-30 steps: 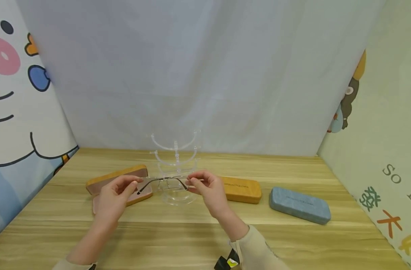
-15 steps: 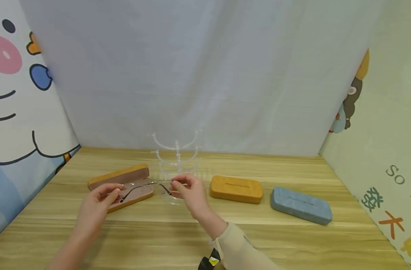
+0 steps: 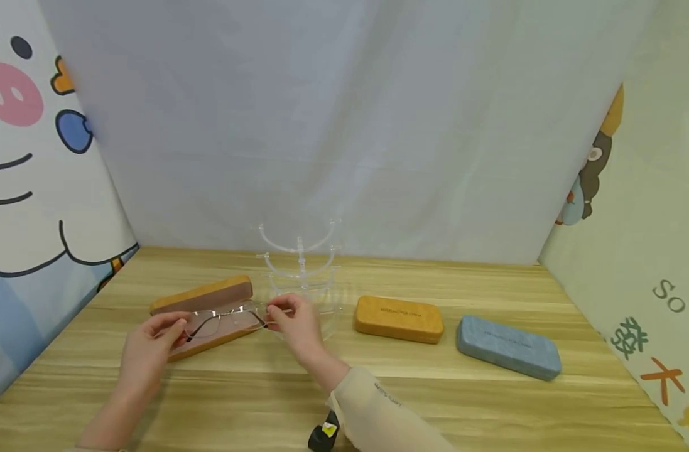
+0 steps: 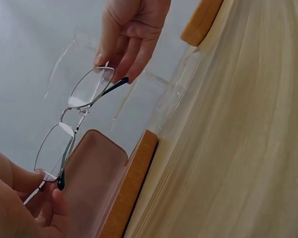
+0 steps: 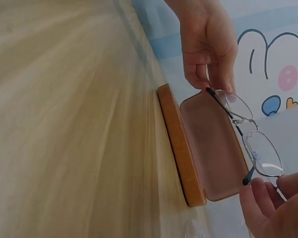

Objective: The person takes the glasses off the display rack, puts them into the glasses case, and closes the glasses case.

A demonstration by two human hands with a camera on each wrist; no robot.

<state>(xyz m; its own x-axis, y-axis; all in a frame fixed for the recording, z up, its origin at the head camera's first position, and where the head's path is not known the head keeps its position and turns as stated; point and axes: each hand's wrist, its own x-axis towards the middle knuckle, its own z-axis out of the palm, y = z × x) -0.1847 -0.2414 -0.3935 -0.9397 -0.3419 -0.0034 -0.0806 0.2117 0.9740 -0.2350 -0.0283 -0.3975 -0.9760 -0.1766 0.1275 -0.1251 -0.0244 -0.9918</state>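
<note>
A pair of thin metal-rimmed glasses (image 3: 222,315) is held between both hands, its dark-tipped temples folded in behind the lenses. My left hand (image 3: 147,351) pinches one end of the frame, and my right hand (image 3: 296,326) pinches the other, as the left wrist view also shows with the lenses (image 4: 54,148) facing out. Behind and below the glasses lies an open orange-yellow glasses case (image 3: 208,295) with a pink lining (image 5: 211,144). In the head view the glasses overlap the case; both wrist views show them above its lining.
A clear display stand (image 3: 301,270) with curved arms rises just behind my right hand. To its right lie a closed yellow glasses case (image 3: 399,319) and a closed blue one (image 3: 508,347). A grey-white curtain (image 3: 344,125) hangs behind the wooden table (image 3: 434,402).
Both hands have carried the glasses leftward, from in front of the clear stand to over the open case. The cases and stand have stayed put.
</note>
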